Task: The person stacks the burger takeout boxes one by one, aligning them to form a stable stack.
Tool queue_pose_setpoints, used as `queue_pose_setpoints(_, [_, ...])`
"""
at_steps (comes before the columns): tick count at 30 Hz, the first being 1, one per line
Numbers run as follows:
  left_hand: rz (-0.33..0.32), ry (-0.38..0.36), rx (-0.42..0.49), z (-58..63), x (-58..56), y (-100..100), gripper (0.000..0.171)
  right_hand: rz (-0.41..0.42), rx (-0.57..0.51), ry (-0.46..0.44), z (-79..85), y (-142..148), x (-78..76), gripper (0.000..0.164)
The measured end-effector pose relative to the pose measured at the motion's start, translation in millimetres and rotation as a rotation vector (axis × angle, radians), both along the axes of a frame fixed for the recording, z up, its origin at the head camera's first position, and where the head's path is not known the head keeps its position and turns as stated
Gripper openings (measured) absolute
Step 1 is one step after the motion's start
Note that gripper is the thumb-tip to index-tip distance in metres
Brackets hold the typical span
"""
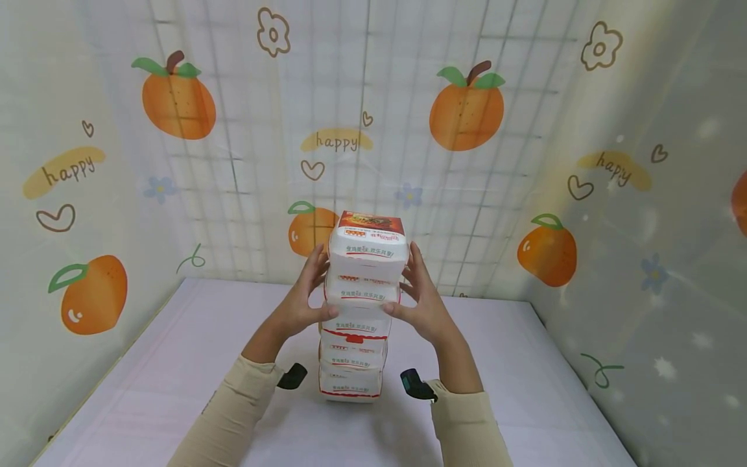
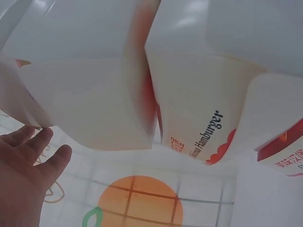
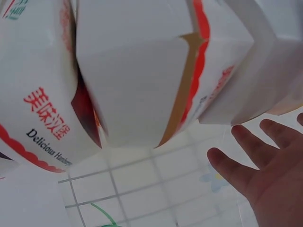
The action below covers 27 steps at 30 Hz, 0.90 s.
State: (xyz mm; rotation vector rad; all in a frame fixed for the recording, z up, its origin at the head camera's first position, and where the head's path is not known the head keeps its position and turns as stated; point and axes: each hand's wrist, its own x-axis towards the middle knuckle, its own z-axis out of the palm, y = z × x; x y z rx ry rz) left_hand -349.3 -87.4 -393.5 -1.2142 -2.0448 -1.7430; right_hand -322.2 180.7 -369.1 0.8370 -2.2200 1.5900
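Observation:
Several white paper hamburger boxes stand in one tall stack, slightly offset and leaning a little right toward the top in the head view. The top box (image 1: 369, 253) shows a burger picture on its lid. Under it sits the second box (image 1: 362, 292). My left hand (image 1: 302, 298) lies along the stack's left side, thumb at the front near the second box, fingers up beside the top one. On the right side my right hand (image 1: 426, 305) mirrors it, fingers spread and fairly straight. A lower box (image 3: 42, 94) with "Delicious Hamburger" print shows in the right wrist view.
The stack's bottom box (image 1: 350, 383) rests on a white-covered table (image 1: 490, 363). Behind and beside it hangs a pale curtain (image 1: 379, 78) with orange-fruit prints, a wire grid showing through. Dark wrist cameras (image 1: 415, 384) sit close to the stack's lower part.

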Motion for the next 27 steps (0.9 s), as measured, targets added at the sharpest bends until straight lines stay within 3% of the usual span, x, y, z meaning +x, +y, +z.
queue_pose_setpoints(21, [0.011, -0.009, -0.016, -2.1, -2.4, -3.4, 0.112, -0.022, 0.008, 0.001, 0.1, 2.6, 1.7, 0.107])
queue_pose_setpoints(27, [0.092, 0.019, -0.098, -8.0, -0.1, -20.2, 0.110, -0.045, 0.008, 0.090, -13.5, 15.0, 0.2, 0.095])
